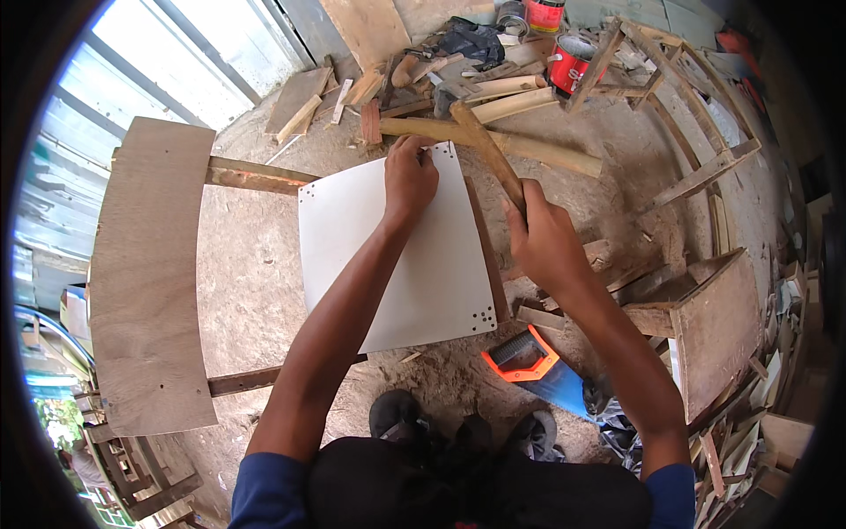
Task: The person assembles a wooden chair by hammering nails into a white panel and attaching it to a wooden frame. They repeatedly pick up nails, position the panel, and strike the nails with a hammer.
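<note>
A white panel (388,264) with small dark dots clustered at its corners lies over a wooden frame (256,175). Near its far edge rests my left hand (411,176), fingers bent and pinched together beside the far right corner. Whatever those fingertips hold is too small to make out. My right hand (548,238) is wrapped round the wooden handle of a hammer (489,154). The hammer slants up and away to the left, its grey head past the panel's far right corner.
A curved plywood board (154,282) spans the frame's left end. An orange-handled handsaw (551,379) lies near my feet. Wood offcuts (502,97) and a red can (573,63) are at the back. Right of me stand a wooden frame (696,176) and a wooden box (718,335).
</note>
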The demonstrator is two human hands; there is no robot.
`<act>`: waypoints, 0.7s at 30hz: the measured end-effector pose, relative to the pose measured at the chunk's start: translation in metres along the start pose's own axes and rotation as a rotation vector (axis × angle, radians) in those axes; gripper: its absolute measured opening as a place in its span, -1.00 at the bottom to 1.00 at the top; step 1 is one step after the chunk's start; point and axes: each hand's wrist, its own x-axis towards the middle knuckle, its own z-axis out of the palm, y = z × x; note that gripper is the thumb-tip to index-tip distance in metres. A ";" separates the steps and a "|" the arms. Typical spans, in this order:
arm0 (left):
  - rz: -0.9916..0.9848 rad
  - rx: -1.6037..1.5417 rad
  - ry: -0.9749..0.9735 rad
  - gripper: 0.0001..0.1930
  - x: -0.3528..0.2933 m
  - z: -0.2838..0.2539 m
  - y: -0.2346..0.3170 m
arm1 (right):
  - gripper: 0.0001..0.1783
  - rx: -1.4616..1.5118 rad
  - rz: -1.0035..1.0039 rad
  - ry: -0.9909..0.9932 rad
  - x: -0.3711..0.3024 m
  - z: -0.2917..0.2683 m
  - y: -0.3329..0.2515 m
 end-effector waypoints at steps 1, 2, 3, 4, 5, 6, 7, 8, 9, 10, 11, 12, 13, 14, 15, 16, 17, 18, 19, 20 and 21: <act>0.016 0.013 0.003 -0.82 0.001 0.000 0.000 | -0.74 -0.040 0.026 -0.049 0.002 -0.001 0.001; 0.031 0.023 0.006 -0.81 0.001 0.001 0.000 | -0.74 -0.084 0.053 -0.099 0.004 -0.004 0.002; 0.046 0.033 0.009 -0.81 0.001 0.001 0.000 | -0.74 -0.127 0.080 -0.148 0.005 -0.006 0.003; 0.048 0.047 0.016 -0.81 0.000 0.002 0.000 | -0.73 -0.072 0.074 -0.112 0.004 -0.006 0.002; 0.051 0.063 0.022 -0.81 -0.001 0.002 -0.001 | -0.73 -0.013 0.068 -0.074 0.002 -0.004 -0.001; 0.054 0.079 0.027 -0.80 -0.001 0.002 -0.002 | -0.72 0.045 0.062 -0.036 0.001 -0.002 -0.002; 0.057 0.072 0.015 -0.80 0.001 0.001 -0.003 | -0.72 -0.009 0.069 -0.087 0.003 -0.002 0.000; 0.055 0.065 0.004 -0.80 0.001 0.001 -0.002 | -0.71 -0.064 0.076 -0.143 0.005 -0.003 0.003; 0.052 0.057 -0.008 -0.80 0.000 0.000 -0.001 | -0.70 -0.120 0.084 -0.199 0.006 -0.004 0.004; 0.041 0.057 0.003 -0.80 -0.003 0.000 0.001 | -0.70 -0.093 0.079 -0.170 0.004 -0.005 0.002; 0.038 0.057 0.014 -0.80 -0.003 0.000 0.001 | -0.69 -0.064 0.073 -0.135 0.003 -0.006 -0.003; 0.034 0.057 0.024 -0.80 -0.003 0.000 0.002 | -0.69 -0.035 0.067 -0.100 0.003 -0.007 -0.006; 0.042 0.058 0.014 -0.80 0.000 0.000 0.002 | -0.68 -0.069 0.080 -0.128 0.004 -0.007 -0.005; 0.046 0.058 0.004 -0.80 0.000 0.000 0.003 | -0.68 -0.105 0.095 -0.160 0.004 -0.008 -0.003; 0.050 0.058 -0.008 -0.80 0.000 0.000 0.005 | -0.68 -0.141 0.111 -0.192 0.003 -0.009 -0.001; 0.042 0.029 0.021 -0.82 -0.004 0.001 0.005 | -0.68 -0.103 0.111 -0.177 0.001 -0.009 -0.001; 0.050 0.001 0.044 -0.83 -0.004 0.003 0.004 | -0.68 -0.061 0.113 -0.146 0.003 -0.008 -0.004; 0.059 -0.028 0.066 -0.84 -0.002 0.004 0.002 | -0.67 -0.019 0.114 -0.114 0.005 -0.008 -0.005; 0.057 -0.029 0.059 -0.84 0.002 0.004 0.001 | -0.68 -0.048 0.095 -0.119 0.007 -0.006 -0.001; 0.039 -0.027 0.055 -0.84 -0.001 0.004 0.002 | -0.68 -0.079 0.076 -0.141 0.005 -0.003 0.004; 0.020 -0.025 0.051 -0.84 -0.004 0.003 0.002 | -0.69 -0.111 0.057 -0.164 0.003 -0.002 0.008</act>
